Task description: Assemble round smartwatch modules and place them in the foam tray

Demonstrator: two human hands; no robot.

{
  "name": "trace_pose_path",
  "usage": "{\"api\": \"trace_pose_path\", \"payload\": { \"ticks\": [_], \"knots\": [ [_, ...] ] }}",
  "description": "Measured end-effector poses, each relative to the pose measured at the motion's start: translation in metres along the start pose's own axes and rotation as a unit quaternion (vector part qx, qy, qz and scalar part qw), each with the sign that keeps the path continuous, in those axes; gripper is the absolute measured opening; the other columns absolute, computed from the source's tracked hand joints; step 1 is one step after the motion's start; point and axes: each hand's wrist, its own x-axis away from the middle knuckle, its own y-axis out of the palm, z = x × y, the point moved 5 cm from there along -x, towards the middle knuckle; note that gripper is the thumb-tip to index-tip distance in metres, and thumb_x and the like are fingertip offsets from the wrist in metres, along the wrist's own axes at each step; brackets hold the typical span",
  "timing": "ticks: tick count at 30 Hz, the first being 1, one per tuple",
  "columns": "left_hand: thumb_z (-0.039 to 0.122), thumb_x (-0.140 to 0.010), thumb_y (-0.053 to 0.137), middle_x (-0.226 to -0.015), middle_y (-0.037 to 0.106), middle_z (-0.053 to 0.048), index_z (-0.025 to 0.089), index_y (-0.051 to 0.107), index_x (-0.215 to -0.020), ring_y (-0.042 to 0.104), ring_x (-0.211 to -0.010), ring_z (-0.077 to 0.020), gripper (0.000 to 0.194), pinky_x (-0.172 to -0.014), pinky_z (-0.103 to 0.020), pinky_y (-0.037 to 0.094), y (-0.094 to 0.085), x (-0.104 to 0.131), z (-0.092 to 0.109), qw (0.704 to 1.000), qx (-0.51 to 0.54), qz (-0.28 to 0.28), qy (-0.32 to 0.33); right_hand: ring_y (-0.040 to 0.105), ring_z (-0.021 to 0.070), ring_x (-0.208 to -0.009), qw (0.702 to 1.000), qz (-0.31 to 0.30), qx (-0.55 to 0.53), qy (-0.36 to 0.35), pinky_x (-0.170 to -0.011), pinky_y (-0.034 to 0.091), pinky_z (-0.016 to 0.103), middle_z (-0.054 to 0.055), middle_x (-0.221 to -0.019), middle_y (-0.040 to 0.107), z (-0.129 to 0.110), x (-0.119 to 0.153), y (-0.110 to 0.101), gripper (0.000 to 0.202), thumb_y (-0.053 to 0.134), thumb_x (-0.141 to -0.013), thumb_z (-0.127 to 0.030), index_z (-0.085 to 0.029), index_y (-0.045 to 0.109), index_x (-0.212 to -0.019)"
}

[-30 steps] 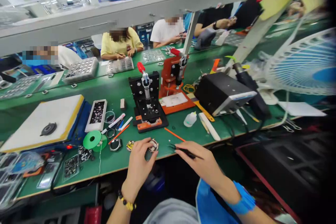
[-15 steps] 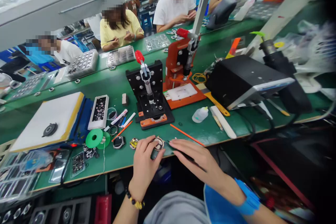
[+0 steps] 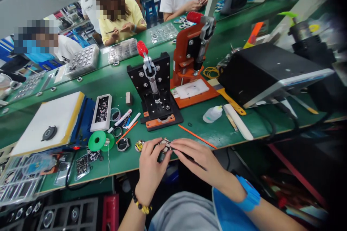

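At the bench's front edge my left hand (image 3: 151, 158) is closed around a round watch case (image 3: 165, 145), thumb and fingers on its sides. The case has a metallic rim, with pale parts showing inside. My right hand (image 3: 193, 157) reaches in from the right, its fingertips pinched together at the case's rim. Any small part between those fingertips is hidden. Just left of my left hand lies a small round yellow-and-silver part (image 3: 139, 145). Farther left is another dark round watch case (image 3: 123, 144).
Behind my hands stand a black toggle press (image 3: 151, 90) and an orange press (image 3: 187, 54). A bottle (image 3: 213, 114) and an orange stick (image 3: 197, 136) lie to the right. Leftward are green solder spools (image 3: 97, 140), a parts tray (image 3: 101, 112) and a white-topped box (image 3: 51, 122). Co-workers sit opposite.
My right hand has moved left, bringing its fingertips from beside the watch case to its rim. My left hand keeps its hold. The head view has shifted slightly.
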Motion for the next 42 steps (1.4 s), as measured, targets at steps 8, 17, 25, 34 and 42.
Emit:
{"api": "trace_pose_path", "payload": {
  "ticks": [8, 17, 25, 34, 42],
  "knots": [
    [0.022, -0.094, 0.073, -0.12, 0.073, -0.008, 0.023, 0.071, -0.112, 0.066, -0.108, -0.024, 0.018, -0.095, -0.044, 0.058, 0.0, 0.0, -0.001, 1.0, 0.008, -0.006, -0.007, 0.067, 0.0189, -0.121, 1.0, -0.017, -0.001, 0.02, -0.106, 0.059, 0.033, 0.006, -0.132, 0.069, 0.0, -0.002, 0.004, 0.033, 0.054, -0.107, -0.021, -0.027, 0.067, -0.136],
    [0.022, -0.092, 0.076, -0.119, 0.075, -0.007, 0.023, 0.073, -0.109, 0.068, -0.107, -0.0237, 0.017, -0.095, -0.044, 0.059, 0.0, -0.001, -0.006, 0.999, 0.031, -0.005, -0.02, 0.069, 0.0213, -0.118, 0.998, -0.029, -0.037, 0.03, -0.105, 0.061, 0.036, 0.007, -0.13, 0.069, 0.004, -0.007, 0.005, 0.032, 0.052, -0.107, -0.023, -0.028, 0.07, -0.134],
    [0.023, -0.093, 0.075, -0.12, 0.073, -0.007, 0.023, 0.072, -0.108, 0.067, -0.109, -0.0238, 0.015, -0.097, -0.044, 0.058, 0.0, -0.001, -0.004, 0.999, 0.038, -0.01, -0.034, 0.069, 0.0182, -0.117, 0.995, -0.023, -0.073, 0.056, -0.105, 0.06, 0.032, 0.005, -0.129, 0.07, 0.011, -0.009, 0.007, 0.028, 0.056, -0.107, -0.023, -0.028, 0.072, -0.129],
    [0.021, -0.093, 0.074, -0.114, 0.069, -0.008, 0.023, 0.072, -0.11, 0.067, -0.106, -0.0226, 0.016, -0.093, -0.04, 0.058, -0.002, -0.001, -0.003, 0.999, 0.03, -0.002, -0.038, 0.07, 0.0198, -0.115, 0.997, 0.003, -0.061, 0.046, -0.103, 0.061, 0.034, 0.007, -0.128, 0.07, 0.002, -0.007, 0.003, 0.028, 0.055, -0.106, -0.02, -0.026, 0.071, -0.128],
    [0.022, -0.091, 0.077, -0.113, 0.069, -0.007, 0.022, 0.072, -0.105, 0.067, -0.105, -0.0222, 0.014, -0.092, -0.04, 0.059, 0.0, 0.0, -0.005, 0.999, 0.039, -0.005, -0.035, 0.07, 0.0187, -0.114, 0.998, 0.006, -0.05, 0.031, -0.101, 0.06, 0.032, 0.006, -0.125, 0.071, 0.006, -0.011, 0.009, 0.028, 0.057, -0.104, -0.018, -0.026, 0.072, -0.126]
  ]
}}
